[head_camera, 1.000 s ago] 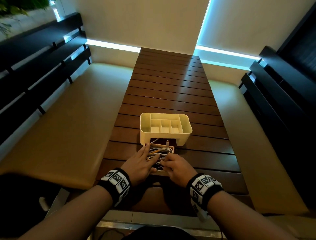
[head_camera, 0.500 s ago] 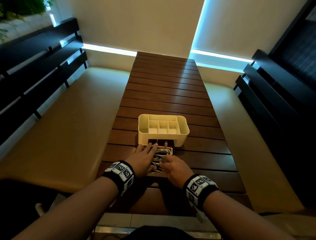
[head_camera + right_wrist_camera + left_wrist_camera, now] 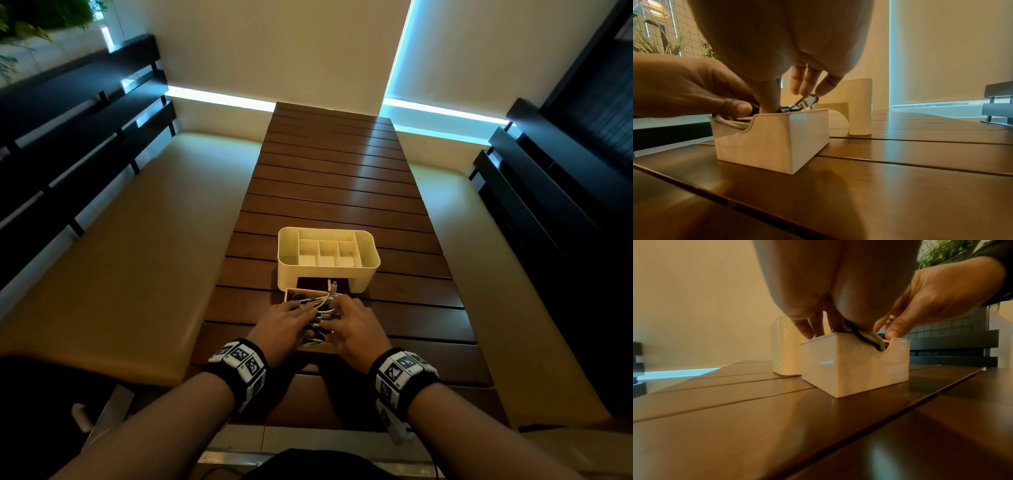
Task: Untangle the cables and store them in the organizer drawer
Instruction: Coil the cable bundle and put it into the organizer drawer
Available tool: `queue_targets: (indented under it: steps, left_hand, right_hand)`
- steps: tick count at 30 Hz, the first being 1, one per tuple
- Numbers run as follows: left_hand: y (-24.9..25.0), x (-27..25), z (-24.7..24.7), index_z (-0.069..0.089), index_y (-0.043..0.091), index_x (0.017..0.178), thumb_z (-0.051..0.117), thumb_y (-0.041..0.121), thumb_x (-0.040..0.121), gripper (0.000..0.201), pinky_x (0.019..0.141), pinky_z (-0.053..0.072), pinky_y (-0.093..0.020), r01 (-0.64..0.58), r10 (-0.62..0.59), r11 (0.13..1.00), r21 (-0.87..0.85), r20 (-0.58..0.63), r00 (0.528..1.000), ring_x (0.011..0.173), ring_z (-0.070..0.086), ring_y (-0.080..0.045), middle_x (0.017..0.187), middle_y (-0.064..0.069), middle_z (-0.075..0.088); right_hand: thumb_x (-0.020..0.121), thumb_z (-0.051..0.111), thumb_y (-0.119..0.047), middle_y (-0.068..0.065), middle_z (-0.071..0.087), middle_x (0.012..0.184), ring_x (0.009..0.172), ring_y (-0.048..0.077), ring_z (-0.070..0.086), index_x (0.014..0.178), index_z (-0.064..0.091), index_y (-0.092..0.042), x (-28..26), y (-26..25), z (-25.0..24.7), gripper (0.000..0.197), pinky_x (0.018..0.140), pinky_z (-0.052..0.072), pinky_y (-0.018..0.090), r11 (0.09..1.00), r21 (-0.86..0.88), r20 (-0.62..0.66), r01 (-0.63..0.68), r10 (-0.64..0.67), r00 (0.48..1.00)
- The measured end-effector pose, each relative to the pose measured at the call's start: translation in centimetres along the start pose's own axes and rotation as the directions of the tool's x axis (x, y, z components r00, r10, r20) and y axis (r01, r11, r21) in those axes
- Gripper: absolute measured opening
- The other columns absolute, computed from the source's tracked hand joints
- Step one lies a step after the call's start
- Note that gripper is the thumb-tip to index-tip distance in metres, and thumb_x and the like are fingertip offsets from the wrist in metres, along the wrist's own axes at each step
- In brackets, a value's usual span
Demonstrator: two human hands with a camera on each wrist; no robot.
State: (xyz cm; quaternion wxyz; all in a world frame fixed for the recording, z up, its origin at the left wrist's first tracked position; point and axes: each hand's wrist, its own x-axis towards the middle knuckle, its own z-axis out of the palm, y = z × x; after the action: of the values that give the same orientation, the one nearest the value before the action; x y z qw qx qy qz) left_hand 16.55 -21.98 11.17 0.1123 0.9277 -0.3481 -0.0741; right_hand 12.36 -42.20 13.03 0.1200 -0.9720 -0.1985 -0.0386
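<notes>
We see our left hand (image 3: 838,280) from below, close to the lens, its fingers (image 3: 804,331) reaching down into the open top of a small white drawer (image 3: 853,366) that sits on the brown slatted worktop (image 3: 756,426). Our right hand (image 3: 937,300) comes in from the right side, thumb and fingertips dipping into the same drawer. Between the two hands a bunch of cables (image 3: 869,339), white and dark, lies under the left palm and spills through the notch in the drawer's near wall. Just beyond the left fingers stands the white organizer (image 3: 783,350), touching or nearly touching the drawer's far end. Which cable either hand pinches we cannot tell.
</notes>
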Motion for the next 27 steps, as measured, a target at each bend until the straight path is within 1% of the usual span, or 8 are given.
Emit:
queue_targets:
  steps: [4, 6, 9, 11, 16, 20, 24, 27]
  left_hand:
    - [-0.2, 0.0, -0.1, 0.059, 0.020, 0.132, 0.043, 0.042, 0.092, 0.048, 0.093, 0.052, -0.046, -0.047, 0.046, 0.999, -0.024, -0.034, 0.998, 0.119, 0.060, -0.026, 0.132, -0.006, 0.063]
    - [-0.1, -0.1, -0.4, 0.060, 0.021, 0.128, 0.037, 0.045, 0.092, 0.050, 0.091, 0.053, -0.042, -0.065, 0.065, 0.998, 0.003, -0.055, 0.996, 0.113, 0.063, -0.023, 0.126, -0.003, 0.066]
    - [0.2, -0.4, -0.6, 0.062, 0.019, 0.125, 0.056, 0.039, 0.091, 0.040, 0.090, 0.053, -0.041, -0.065, 0.071, 0.997, 0.050, -0.111, 0.991, 0.110, 0.066, -0.020, 0.119, -0.001, 0.070]
    - [0.4, -0.5, -0.4, 0.057, 0.016, 0.135, 0.064, 0.036, 0.089, 0.050, 0.092, 0.053, -0.043, -0.043, 0.049, 0.997, 0.057, -0.100, 0.994, 0.113, 0.066, -0.020, 0.122, -0.002, 0.070]
    - [1.2, -1.0, 0.8, 0.046, 0.008, 0.144, 0.033, 0.044, 0.095, 0.063, 0.099, 0.049, -0.045, 0.054, -0.054, 0.996, 0.074, -0.007, 0.999, 0.130, 0.055, -0.025, 0.144, -0.007, 0.055]
    - [2.3, -1.4, 1.1, -0.002, 0.010, 0.157, 0.017, 0.055, 0.101, 0.075, 0.121, 0.011, -0.040, 0.121, -0.121, 0.993, 0.011, 0.030, 0.992, 0.153, 0.003, -0.021, 0.165, -0.009, -0.011]
    - [2.1, -0.2, 0.6, -0.015, 0.021, 0.156, 0.017, 0.053, 0.103, 0.070, 0.114, 0.024, -0.039, 0.110, -0.110, 0.994, -0.003, -0.020, 0.994, 0.147, 0.017, -0.023, 0.164, -0.002, -0.021]
    - [2.1, 0.7, 0.2, -0.019, 0.025, 0.155, 0.017, 0.051, 0.103, 0.068, 0.105, 0.032, -0.040, 0.118, -0.119, 0.991, 0.057, 0.028, 0.992, 0.138, 0.026, -0.025, 0.165, 0.006, -0.016]
  right_hand:
    - [0.087, 0.067, -0.040, 0.001, 0.007, 0.163, 0.148, 0.023, 0.010, 0.130, 0.058, -0.038, 0.7, 0.2, -1.0, 0.044, 0.117, 0.020, 0.047, 0.997, 0.015, 0.111, -0.078, 0.076, 0.991]
    - [0.086, 0.067, -0.043, -0.002, -0.010, 0.164, 0.150, 0.019, -0.007, 0.147, 0.039, -0.034, 1.6, 0.5, -1.3, 0.069, 0.121, 0.005, 0.043, 0.995, 0.002, 0.183, -0.098, 0.096, 0.978]
    - [0.091, 0.060, -0.040, -0.001, -0.020, 0.164, 0.151, 0.015, -0.015, 0.158, 0.003, -0.018, 2.3, 0.6, -1.2, 0.091, 0.125, 0.003, 0.042, 0.992, -0.040, 0.356, -0.121, 0.127, 0.926]
    - [0.095, 0.053, -0.035, 0.001, -0.019, 0.164, 0.151, 0.016, -0.016, 0.158, -0.001, -0.015, 2.3, 0.2, -0.8, 0.085, 0.125, 0.005, 0.042, 0.994, -0.051, 0.388, -0.100, 0.112, 0.915]
    - [0.094, 0.048, -0.027, 0.003, 0.000, 0.167, 0.153, 0.018, -0.007, 0.158, 0.010, -0.014, 2.0, -0.1, 0.6, 0.076, 0.125, 0.007, 0.040, 0.999, -0.030, 0.399, -0.034, 0.043, 0.916]
    - [0.091, 0.048, -0.032, 0.005, 0.021, 0.164, 0.152, 0.018, 0.011, 0.156, 0.023, -0.014, 2.1, 0.6, 0.9, 0.072, 0.124, 0.015, 0.039, 0.998, 0.060, 0.322, -0.005, -0.015, 0.947]
    - [0.091, 0.054, -0.032, 0.002, 0.036, 0.157, 0.146, 0.017, 0.030, 0.152, 0.035, -0.018, 2.0, 0.7, 0.0, 0.065, 0.120, 0.026, 0.033, 0.984, 0.178, 0.203, 0.013, -0.049, 0.978]
    - [0.094, 0.058, -0.032, -0.006, 0.038, 0.155, 0.141, 0.011, 0.034, 0.150, 0.039, -0.023, 2.2, 0.6, -1.2, 0.060, 0.111, 0.032, 0.026, 0.964, 0.262, 0.233, -0.053, -0.010, 0.972]
